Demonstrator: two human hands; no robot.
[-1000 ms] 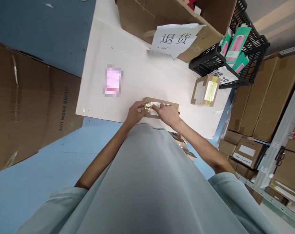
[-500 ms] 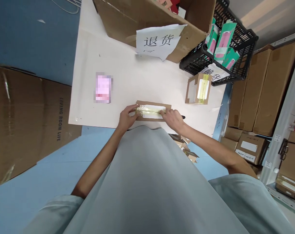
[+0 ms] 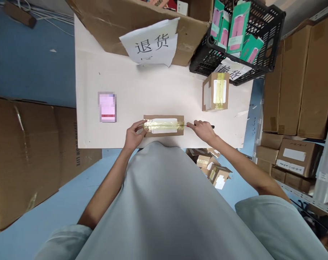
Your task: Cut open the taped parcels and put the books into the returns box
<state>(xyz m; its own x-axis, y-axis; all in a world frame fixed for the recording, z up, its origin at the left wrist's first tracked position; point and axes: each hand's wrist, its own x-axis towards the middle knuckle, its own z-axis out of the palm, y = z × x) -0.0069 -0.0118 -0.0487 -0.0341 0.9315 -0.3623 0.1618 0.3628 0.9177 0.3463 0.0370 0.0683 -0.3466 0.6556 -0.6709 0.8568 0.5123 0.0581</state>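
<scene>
A small taped cardboard box [image 3: 164, 126] with a white label lies at the table's front edge. My left hand [image 3: 135, 135] grips its left end, thumb and fingers at the corner. Just off the box's right end, my right hand [image 3: 203, 130] is closed round a thin cutter [image 3: 213, 126]; its dark end sticks out to the right and its tip points at the box. Another taped box [image 3: 215, 92] stands behind my right hand. A blurred pink item [image 3: 108, 107] lies at the left of the white table [image 3: 153, 86].
A large open carton [image 3: 191, 39] with a paper sign stands at the back. Beside it is a black crate [image 3: 201, 57] holding green boxes [image 3: 238, 27]. Small cartons [image 3: 218, 176] lie below the table's front edge. Big cartons stand left [image 3: 31, 155] and right [image 3: 293, 79].
My right hand has moved right with the cutter, from on top of the box to just off its right end. My left hand still holds the box. The view has shifted.
</scene>
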